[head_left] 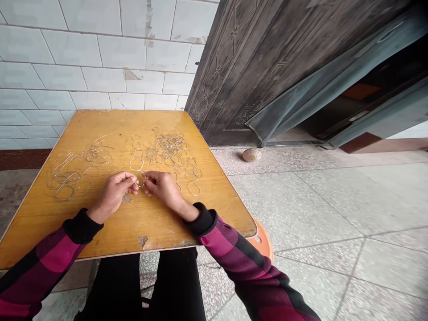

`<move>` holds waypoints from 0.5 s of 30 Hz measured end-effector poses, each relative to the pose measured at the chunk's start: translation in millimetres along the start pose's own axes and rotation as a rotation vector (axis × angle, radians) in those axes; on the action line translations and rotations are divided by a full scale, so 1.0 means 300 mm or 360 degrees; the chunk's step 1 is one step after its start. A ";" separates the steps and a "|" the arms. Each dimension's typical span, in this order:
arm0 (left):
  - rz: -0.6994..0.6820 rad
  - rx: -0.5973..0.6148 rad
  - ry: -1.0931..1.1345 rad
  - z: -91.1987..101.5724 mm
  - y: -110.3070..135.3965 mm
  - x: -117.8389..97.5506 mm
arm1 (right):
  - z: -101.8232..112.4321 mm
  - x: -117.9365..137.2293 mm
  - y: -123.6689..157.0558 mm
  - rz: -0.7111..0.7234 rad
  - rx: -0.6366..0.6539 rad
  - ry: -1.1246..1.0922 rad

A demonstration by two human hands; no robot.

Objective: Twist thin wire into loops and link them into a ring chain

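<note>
My left hand (115,191) and my right hand (162,186) rest on a worn wooden table (110,227), fingertips meeting. Both pinch a thin metal wire ring (140,180) between them. Just beyond the fingers lies a larger loose wire loop (136,164). A heap of several small wire rings (169,149) sits beyond my right hand. A tangle of linked rings and long wire strands (75,171) lies to the left of my left hand. My sleeves are magenta and black.
A white tiled wall (100,58) stands behind the table and a dark carved door (267,67) to the right. An orange stool (262,240) shows under the table's right corner. A small round object (251,154) lies on the floor by the doorway.
</note>
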State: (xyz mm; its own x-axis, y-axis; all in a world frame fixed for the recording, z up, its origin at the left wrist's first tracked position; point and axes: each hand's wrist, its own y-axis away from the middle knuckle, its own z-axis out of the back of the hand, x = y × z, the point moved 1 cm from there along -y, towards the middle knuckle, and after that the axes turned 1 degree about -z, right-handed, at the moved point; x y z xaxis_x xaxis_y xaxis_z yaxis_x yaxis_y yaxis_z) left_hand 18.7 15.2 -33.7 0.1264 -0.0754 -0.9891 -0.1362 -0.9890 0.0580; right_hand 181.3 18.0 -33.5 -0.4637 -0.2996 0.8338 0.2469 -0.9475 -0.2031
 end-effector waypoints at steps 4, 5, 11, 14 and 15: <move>0.0028 0.0026 0.0085 -0.003 -0.002 -0.003 | 0.000 0.007 0.003 0.0006 0.0001 -0.0002; 0.0025 0.0026 0.0094 -0.003 -0.003 -0.003 | 0.000 0.010 0.004 0.0006 0.0006 0.0000; 0.0024 0.0050 0.0109 -0.001 -0.004 0.000 | 0.000 0.017 0.008 -0.0006 0.0018 0.0020; 0.0037 0.0056 0.0112 0.000 -0.002 -0.001 | 0.002 0.017 0.007 -0.0025 0.0005 0.0036; 0.0043 0.0055 0.0113 -0.001 -0.001 -0.002 | 0.003 0.017 0.006 -0.0032 0.0002 0.0038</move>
State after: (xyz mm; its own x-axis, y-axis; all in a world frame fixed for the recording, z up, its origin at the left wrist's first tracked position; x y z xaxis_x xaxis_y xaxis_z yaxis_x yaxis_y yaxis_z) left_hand 18.8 15.6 -33.1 0.1916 -0.1120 -0.9751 -0.1743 -0.9816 0.0785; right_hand 180.3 14.9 -29.2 -0.4890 -0.2831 0.8251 0.2382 -0.9533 -0.1859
